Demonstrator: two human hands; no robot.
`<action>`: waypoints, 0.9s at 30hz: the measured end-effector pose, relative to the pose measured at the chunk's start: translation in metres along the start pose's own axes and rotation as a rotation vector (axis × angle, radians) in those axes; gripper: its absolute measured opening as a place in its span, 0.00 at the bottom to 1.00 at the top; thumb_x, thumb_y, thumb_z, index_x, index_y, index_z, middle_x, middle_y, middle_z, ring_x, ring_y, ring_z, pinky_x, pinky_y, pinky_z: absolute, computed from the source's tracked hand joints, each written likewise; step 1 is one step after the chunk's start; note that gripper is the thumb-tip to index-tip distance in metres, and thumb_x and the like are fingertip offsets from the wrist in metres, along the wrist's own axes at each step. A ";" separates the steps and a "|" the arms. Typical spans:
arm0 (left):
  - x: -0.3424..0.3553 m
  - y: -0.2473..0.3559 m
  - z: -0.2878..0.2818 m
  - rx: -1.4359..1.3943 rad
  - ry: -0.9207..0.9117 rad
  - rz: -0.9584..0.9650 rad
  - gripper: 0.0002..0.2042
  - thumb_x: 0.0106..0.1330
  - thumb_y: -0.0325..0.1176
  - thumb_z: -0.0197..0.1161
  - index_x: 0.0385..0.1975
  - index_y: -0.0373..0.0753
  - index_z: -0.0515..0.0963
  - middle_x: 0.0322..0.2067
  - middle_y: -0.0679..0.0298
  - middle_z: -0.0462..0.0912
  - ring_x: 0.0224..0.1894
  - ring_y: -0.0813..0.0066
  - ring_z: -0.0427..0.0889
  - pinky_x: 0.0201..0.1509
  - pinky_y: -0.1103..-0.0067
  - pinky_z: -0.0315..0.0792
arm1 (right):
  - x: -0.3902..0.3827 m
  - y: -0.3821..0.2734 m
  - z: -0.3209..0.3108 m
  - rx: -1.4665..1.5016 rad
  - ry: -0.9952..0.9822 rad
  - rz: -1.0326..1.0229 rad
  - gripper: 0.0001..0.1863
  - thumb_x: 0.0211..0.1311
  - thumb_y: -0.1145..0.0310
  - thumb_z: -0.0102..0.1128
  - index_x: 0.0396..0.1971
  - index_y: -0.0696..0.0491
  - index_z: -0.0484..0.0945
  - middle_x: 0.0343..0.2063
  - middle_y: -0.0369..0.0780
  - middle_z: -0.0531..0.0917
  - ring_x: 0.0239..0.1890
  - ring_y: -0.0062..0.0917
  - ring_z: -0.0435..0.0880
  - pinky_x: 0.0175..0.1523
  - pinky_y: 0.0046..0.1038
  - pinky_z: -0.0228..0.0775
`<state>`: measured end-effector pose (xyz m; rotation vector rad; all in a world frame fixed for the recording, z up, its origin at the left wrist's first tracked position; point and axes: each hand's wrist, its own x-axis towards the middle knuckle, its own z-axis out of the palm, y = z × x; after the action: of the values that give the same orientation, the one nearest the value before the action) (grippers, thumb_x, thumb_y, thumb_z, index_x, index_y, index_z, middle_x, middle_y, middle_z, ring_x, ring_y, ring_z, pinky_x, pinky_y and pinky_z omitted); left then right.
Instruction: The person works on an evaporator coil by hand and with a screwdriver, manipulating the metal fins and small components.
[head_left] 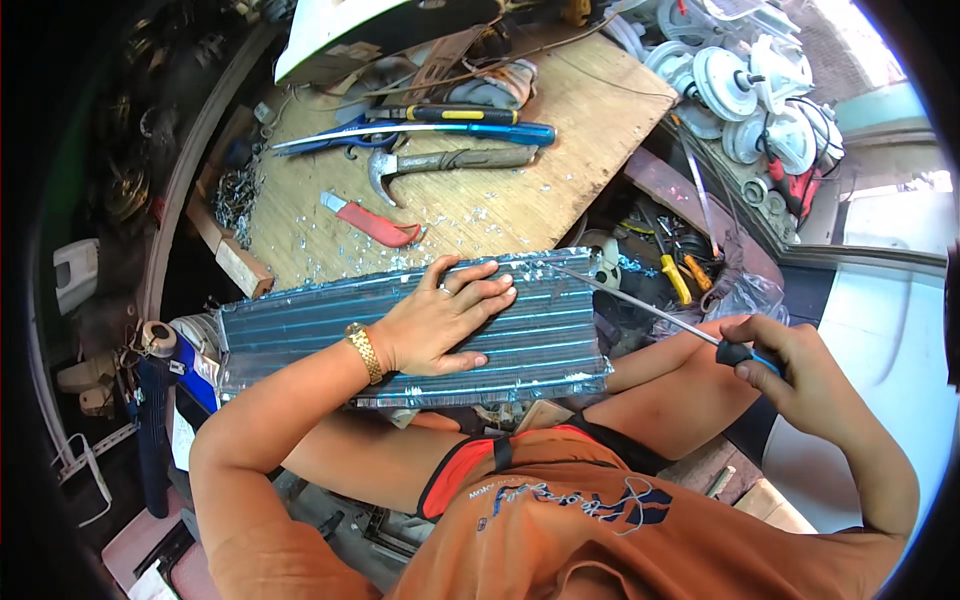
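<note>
A long finned metal block that looks like a radiator core point(550, 345), dark with blue-edged rows, lies across my thighs with its far edge against a wooden board. My left hand point(445, 318) rests flat on it, fingers stretched out, holding nothing. In my right hand point(805, 375), fingers wrapped round the black-and-blue handle, is a long screwdriver point(655, 310). Its thin shaft points left, and the tip meets the block's far edge, right of my left fingers. Small silvery flakes cling along that edge.
On the wooden board point(590, 125) lie a claw hammer point(465, 160), a red-handled knife point(375, 222), blue scissors point(345, 133), another blue-handled tool point(515, 132) and scattered metal flakes. Yellow-handled pliers point(672, 272) sit right of the board. White pulley-like wheels point(728, 88) are piled at the far right.
</note>
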<state>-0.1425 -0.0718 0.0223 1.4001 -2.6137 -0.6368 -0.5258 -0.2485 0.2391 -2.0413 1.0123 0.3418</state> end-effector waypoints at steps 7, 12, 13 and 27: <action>-0.002 0.000 -0.003 -0.012 0.000 -0.015 0.43 0.72 0.63 0.52 0.80 0.38 0.62 0.76 0.54 0.65 0.81 0.52 0.57 0.83 0.48 0.42 | -0.019 0.014 -0.005 0.071 0.064 0.060 0.18 0.63 0.81 0.66 0.54 0.60 0.81 0.45 0.48 0.91 0.38 0.37 0.90 0.49 0.33 0.79; -0.001 0.004 -0.003 -0.036 0.017 0.004 0.41 0.73 0.59 0.57 0.79 0.38 0.63 0.76 0.55 0.66 0.81 0.55 0.58 0.83 0.48 0.43 | -0.007 0.016 -0.009 0.082 -0.027 0.161 0.17 0.63 0.82 0.66 0.52 0.60 0.81 0.44 0.48 0.91 0.36 0.38 0.89 0.46 0.33 0.80; 0.001 0.006 -0.002 -0.039 0.018 0.008 0.41 0.73 0.59 0.56 0.79 0.38 0.62 0.76 0.55 0.66 0.81 0.54 0.58 0.83 0.48 0.43 | -0.005 0.015 -0.011 0.094 -0.055 0.197 0.17 0.63 0.83 0.65 0.52 0.59 0.81 0.43 0.48 0.91 0.35 0.40 0.89 0.45 0.33 0.80; 0.000 0.003 -0.006 0.027 0.015 -0.008 0.43 0.75 0.64 0.49 0.80 0.37 0.61 0.77 0.54 0.64 0.81 0.51 0.57 0.83 0.50 0.43 | -0.039 0.009 0.014 0.010 0.087 0.101 0.19 0.66 0.79 0.67 0.57 0.57 0.81 0.41 0.48 0.91 0.41 0.44 0.92 0.47 0.36 0.80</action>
<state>-0.1429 -0.0718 0.0294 1.4185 -2.6158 -0.5922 -0.5565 -0.2198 0.2469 -2.0147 1.1712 0.3019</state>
